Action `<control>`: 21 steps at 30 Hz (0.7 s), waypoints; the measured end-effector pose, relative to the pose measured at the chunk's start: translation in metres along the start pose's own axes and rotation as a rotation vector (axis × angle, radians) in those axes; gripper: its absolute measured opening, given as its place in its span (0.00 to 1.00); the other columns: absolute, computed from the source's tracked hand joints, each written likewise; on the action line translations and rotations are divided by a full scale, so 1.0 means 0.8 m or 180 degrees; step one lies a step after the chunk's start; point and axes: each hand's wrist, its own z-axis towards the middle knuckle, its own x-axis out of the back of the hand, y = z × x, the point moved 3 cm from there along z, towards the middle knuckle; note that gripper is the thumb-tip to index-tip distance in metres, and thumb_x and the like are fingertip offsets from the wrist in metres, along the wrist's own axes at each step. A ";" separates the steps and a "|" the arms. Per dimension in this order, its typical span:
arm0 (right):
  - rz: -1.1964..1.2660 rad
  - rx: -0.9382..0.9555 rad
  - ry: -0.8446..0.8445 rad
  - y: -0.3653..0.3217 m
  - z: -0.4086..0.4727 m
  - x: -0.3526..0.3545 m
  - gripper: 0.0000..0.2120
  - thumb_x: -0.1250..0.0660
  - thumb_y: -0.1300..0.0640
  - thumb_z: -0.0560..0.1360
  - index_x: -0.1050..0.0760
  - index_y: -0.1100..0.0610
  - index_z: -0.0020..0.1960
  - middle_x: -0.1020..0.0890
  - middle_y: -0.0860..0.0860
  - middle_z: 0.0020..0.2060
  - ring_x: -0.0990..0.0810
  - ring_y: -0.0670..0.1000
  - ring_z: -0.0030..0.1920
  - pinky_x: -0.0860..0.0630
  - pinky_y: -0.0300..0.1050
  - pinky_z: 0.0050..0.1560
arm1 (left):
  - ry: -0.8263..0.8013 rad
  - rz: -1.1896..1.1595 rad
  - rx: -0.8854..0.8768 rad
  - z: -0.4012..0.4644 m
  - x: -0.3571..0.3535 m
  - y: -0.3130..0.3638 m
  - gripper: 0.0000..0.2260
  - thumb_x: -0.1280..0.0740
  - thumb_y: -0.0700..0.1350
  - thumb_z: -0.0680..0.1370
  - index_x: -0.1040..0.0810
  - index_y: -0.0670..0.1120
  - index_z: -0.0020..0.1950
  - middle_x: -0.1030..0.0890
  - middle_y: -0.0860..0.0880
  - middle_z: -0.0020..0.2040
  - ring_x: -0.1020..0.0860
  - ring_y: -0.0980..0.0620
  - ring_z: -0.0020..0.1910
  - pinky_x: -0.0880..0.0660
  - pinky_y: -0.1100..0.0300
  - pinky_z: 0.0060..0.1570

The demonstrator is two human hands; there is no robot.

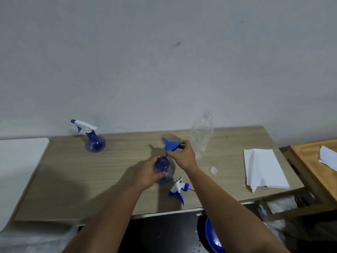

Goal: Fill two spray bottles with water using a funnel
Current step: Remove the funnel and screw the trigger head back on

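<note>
An uncapped blue spray bottle (164,170) stands at the middle of the wooden table (73,179), and my left hand (147,172) grips its body. Just above its open neck, my right hand (182,154) pinches a blue funnel (171,145) by the rim, with the spout pointing up and to the left. The bottle's white and blue trigger head (177,190) lies on the table to its right. A second blue spray bottle (94,141) with its trigger head on stands at the back left. A clear plastic water bottle (202,134) stands uncapped behind my right hand.
A small white cap (213,170) lies right of my right arm. Folded white paper (262,168) covers the table's right end. A white surface (18,157) adjoins the left, an orange-wood table (313,161) the right. A blue round object (212,236) sits below the front edge.
</note>
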 end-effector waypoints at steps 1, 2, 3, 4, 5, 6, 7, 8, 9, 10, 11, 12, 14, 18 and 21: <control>0.0092 -0.0053 0.0041 0.011 0.006 -0.006 0.33 0.16 0.57 0.66 0.31 0.52 0.64 0.19 0.51 0.59 0.19 0.50 0.57 0.22 0.41 0.54 | 0.0009 0.0015 -0.0003 0.001 -0.001 -0.002 0.25 0.20 0.49 0.69 0.23 0.53 0.64 0.18 0.57 0.55 0.21 0.59 0.52 0.28 0.66 0.48; 0.0199 -0.0102 0.0081 0.021 0.012 -0.011 0.34 0.16 0.57 0.65 0.30 0.53 0.65 0.19 0.51 0.59 0.18 0.50 0.57 0.20 0.45 0.57 | 0.0011 0.0042 0.0002 0.001 0.000 -0.002 0.25 0.20 0.49 0.69 0.23 0.54 0.64 0.18 0.58 0.54 0.22 0.62 0.51 0.28 0.66 0.48; 0.0303 -0.0187 0.0118 0.031 0.018 -0.016 0.35 0.16 0.58 0.65 0.30 0.54 0.65 0.19 0.51 0.59 0.18 0.51 0.58 0.19 0.49 0.60 | 0.0007 0.0025 0.0025 0.002 -0.001 -0.005 0.25 0.20 0.49 0.69 0.23 0.54 0.64 0.18 0.59 0.53 0.22 0.64 0.50 0.28 0.68 0.47; 0.0427 -0.0275 0.0152 0.038 0.023 -0.020 0.35 0.16 0.59 0.65 0.30 0.55 0.66 0.19 0.52 0.59 0.18 0.51 0.57 0.19 0.49 0.60 | 0.0008 0.0009 0.0045 0.003 0.000 -0.006 0.25 0.20 0.48 0.69 0.23 0.54 0.63 0.19 0.60 0.52 0.22 0.67 0.49 0.29 0.71 0.47; 0.0515 -0.0371 0.0170 0.044 0.026 -0.022 0.35 0.16 0.60 0.65 0.30 0.56 0.66 0.19 0.53 0.59 0.18 0.51 0.56 0.19 0.46 0.58 | 0.0005 -0.0004 0.0060 0.003 0.000 -0.007 0.24 0.20 0.47 0.69 0.23 0.55 0.62 0.19 0.61 0.51 0.23 0.69 0.48 0.29 0.73 0.46; 0.0572 -0.0453 0.0163 0.052 0.029 -0.025 0.34 0.17 0.62 0.66 0.30 0.56 0.66 0.19 0.53 0.59 0.18 0.50 0.54 0.20 0.41 0.53 | -0.0002 -0.0007 0.0072 0.004 0.000 -0.007 0.24 0.20 0.47 0.69 0.23 0.55 0.62 0.18 0.61 0.51 0.22 0.69 0.48 0.28 0.72 0.48; 0.0570 -0.0522 0.0135 0.057 0.031 -0.027 0.33 0.17 0.63 0.67 0.31 0.57 0.66 0.20 0.53 0.58 0.19 0.49 0.52 0.22 0.37 0.49 | -0.0009 -0.0010 0.0077 0.005 0.000 -0.010 0.24 0.20 0.48 0.68 0.23 0.55 0.62 0.18 0.61 0.51 0.22 0.67 0.49 0.25 0.68 0.51; 0.0572 -0.0554 0.0112 0.063 0.034 -0.029 0.33 0.17 0.64 0.67 0.31 0.56 0.66 0.20 0.53 0.57 0.19 0.48 0.50 0.24 0.35 0.47 | -0.0016 -0.0025 0.0069 0.007 -0.001 -0.011 0.24 0.20 0.48 0.68 0.22 0.56 0.62 0.17 0.60 0.52 0.21 0.64 0.50 0.23 0.63 0.53; 0.0550 -0.0569 0.0114 0.069 0.037 -0.032 0.33 0.17 0.63 0.67 0.31 0.55 0.65 0.20 0.53 0.57 0.19 0.48 0.50 0.24 0.36 0.47 | -0.0021 -0.0043 0.0049 0.008 -0.002 -0.013 0.25 0.19 0.48 0.67 0.22 0.55 0.62 0.17 0.59 0.53 0.20 0.62 0.51 0.22 0.59 0.55; 0.0529 -0.0550 0.0130 0.074 0.040 -0.034 0.33 0.17 0.63 0.67 0.32 0.54 0.64 0.20 0.53 0.57 0.19 0.48 0.50 0.24 0.37 0.48 | -0.0010 -0.0047 0.0031 0.009 -0.002 -0.013 0.25 0.19 0.47 0.67 0.22 0.55 0.62 0.17 0.59 0.53 0.20 0.61 0.52 0.22 0.58 0.56; 0.0475 -0.0521 0.0115 0.076 0.043 -0.036 0.34 0.16 0.62 0.66 0.32 0.53 0.64 0.21 0.52 0.56 0.19 0.48 0.49 0.23 0.38 0.49 | 0.0006 -0.0050 0.0030 0.010 -0.003 -0.015 0.26 0.19 0.48 0.67 0.22 0.56 0.62 0.17 0.59 0.53 0.20 0.61 0.52 0.22 0.58 0.56; 0.0410 -0.0466 0.0092 0.079 0.046 -0.039 0.34 0.16 0.61 0.66 0.32 0.53 0.64 0.21 0.50 0.55 0.19 0.47 0.49 0.24 0.39 0.49 | 0.0028 -0.0046 0.0028 0.012 -0.002 -0.016 0.26 0.19 0.49 0.67 0.22 0.56 0.62 0.17 0.59 0.53 0.20 0.61 0.52 0.22 0.57 0.56; 0.0281 -0.0360 0.0062 0.081 0.050 -0.044 0.34 0.16 0.61 0.65 0.31 0.52 0.64 0.21 0.47 0.55 0.19 0.48 0.52 0.23 0.39 0.51 | 0.0043 -0.0022 0.0013 0.013 -0.002 -0.017 0.26 0.20 0.50 0.66 0.23 0.57 0.62 0.17 0.60 0.53 0.20 0.60 0.53 0.22 0.57 0.56; -0.0264 -0.0143 0.0019 0.084 0.043 -0.049 0.30 0.19 0.55 0.68 0.25 0.51 0.67 0.17 0.48 0.58 0.17 0.51 0.57 0.19 0.52 0.61 | 0.0057 -0.0001 0.0005 0.012 -0.001 -0.019 0.26 0.20 0.50 0.66 0.23 0.57 0.62 0.17 0.60 0.53 0.20 0.60 0.53 0.23 0.57 0.57; -0.0847 0.0019 0.0070 0.071 0.023 -0.034 0.22 0.26 0.56 0.74 0.24 0.53 0.67 0.17 0.52 0.59 0.17 0.56 0.59 0.20 0.53 0.59 | 0.0057 0.0058 0.0005 0.010 0.000 -0.015 0.26 0.20 0.51 0.67 0.23 0.57 0.62 0.17 0.60 0.53 0.20 0.60 0.52 0.23 0.59 0.55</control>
